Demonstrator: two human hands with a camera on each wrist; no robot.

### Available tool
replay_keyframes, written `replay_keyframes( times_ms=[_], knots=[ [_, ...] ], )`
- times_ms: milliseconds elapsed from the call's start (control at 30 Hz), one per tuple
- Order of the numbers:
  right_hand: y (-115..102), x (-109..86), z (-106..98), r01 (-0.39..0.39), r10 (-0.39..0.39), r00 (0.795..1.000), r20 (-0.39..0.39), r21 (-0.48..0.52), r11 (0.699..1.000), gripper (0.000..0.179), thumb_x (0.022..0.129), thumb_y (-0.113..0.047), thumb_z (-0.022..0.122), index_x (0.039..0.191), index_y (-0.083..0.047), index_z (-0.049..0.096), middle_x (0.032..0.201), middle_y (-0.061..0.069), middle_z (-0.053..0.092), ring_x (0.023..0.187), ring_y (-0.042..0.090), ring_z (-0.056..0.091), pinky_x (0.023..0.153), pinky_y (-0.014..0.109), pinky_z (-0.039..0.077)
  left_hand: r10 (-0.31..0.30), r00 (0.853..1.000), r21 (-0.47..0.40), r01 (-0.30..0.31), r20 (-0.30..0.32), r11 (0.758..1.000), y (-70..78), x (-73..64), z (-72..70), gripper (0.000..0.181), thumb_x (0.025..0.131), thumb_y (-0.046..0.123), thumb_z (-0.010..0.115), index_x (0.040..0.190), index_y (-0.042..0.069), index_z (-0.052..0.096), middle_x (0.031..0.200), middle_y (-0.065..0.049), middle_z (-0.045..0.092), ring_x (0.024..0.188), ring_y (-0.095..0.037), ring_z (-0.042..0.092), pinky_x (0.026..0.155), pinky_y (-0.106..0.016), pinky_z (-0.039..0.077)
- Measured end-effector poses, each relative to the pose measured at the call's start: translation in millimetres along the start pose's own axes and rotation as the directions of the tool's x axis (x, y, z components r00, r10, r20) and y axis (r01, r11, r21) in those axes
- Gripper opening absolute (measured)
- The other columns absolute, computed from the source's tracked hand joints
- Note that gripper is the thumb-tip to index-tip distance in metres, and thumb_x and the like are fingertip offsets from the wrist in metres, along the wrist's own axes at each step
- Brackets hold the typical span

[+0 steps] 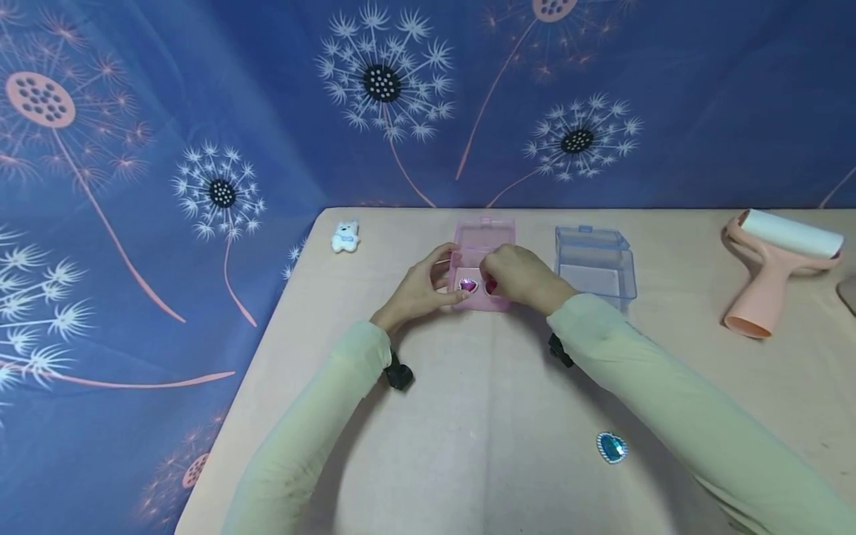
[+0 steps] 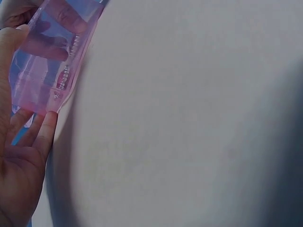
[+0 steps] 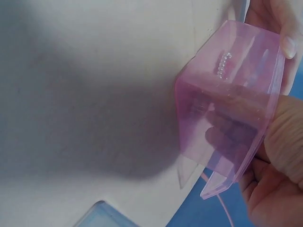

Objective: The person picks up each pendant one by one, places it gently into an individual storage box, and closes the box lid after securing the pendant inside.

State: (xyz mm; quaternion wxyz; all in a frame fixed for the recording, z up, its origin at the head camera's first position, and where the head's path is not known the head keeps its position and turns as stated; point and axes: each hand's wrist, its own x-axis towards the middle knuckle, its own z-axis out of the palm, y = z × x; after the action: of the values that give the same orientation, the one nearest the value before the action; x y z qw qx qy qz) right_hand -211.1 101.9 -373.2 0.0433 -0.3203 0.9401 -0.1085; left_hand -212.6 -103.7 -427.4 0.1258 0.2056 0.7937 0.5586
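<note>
A clear pink plastic box [image 1: 487, 303] stands on the table with its lid raised at the back. My left hand [image 1: 423, 288] grips the box from its left side, thumb at the front rim and fingers around the left wall. Inside lies a pink heart-shaped gem [image 1: 468, 285] with a beaded silver edge. My right hand [image 1: 520, 276] reaches down into the box, and its fingers pinch a second pink heart gem [image 1: 491, 287] close to the floor. Through the tinted wall, the right fingers [image 3: 222, 137] show in the right wrist view.
A clear blue box [image 1: 595, 279] with its lid raised stands right of the pink one. Nearer, beside the right sleeve, lies a blue heart gem [image 1: 611, 447]. A white bear figure [image 1: 345, 236] sits back left; a pink-handled lint roller [image 1: 769, 275] lies at the right.
</note>
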Motion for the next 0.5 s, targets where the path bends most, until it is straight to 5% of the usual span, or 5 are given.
replay_keyframes(
  times_ms=[267, 500],
  knots=[
    [-0.6, -0.2, -1.1, -0.006, 0.007, 1.000, 0.009, -0.005, 1.000, 0.010, 0.073, 0.005, 0.075, 0.075, -0.005, 0.071, 0.072, 0.005, 0.069, 0.069, 0.021, 0.063, 0.072, 0.039, 0.055, -0.021, 0.999, -0.052, 0.023, 0.040, 0.998, 17.2, -6.3, -1.8, 0.084, 0.079, 0.004, 0.078, 0.149, 0.006, 0.030, 0.151, -0.021, 0.037, 0.140, -0.032, 0.038, 0.109, -0.038, 0.042],
    [2.6, -1.7, -1.7, 0.022, -0.022, 1.000, -0.001, 0.103, 0.994, 0.008, 0.076, 0.002, 0.075, 0.083, -0.002, 0.072, 0.081, 0.009, 0.072, 0.076, 0.023, 0.066, 0.076, 0.038, 0.056, -0.022, 0.999, -0.057, 0.025, 0.046, 0.998, 29.1, -10.8, -2.8, 0.084, 0.080, 0.004, 0.077, 0.149, 0.004, 0.030, 0.151, -0.023, 0.035, 0.141, -0.035, 0.037, 0.110, -0.041, 0.041]
  ],
)
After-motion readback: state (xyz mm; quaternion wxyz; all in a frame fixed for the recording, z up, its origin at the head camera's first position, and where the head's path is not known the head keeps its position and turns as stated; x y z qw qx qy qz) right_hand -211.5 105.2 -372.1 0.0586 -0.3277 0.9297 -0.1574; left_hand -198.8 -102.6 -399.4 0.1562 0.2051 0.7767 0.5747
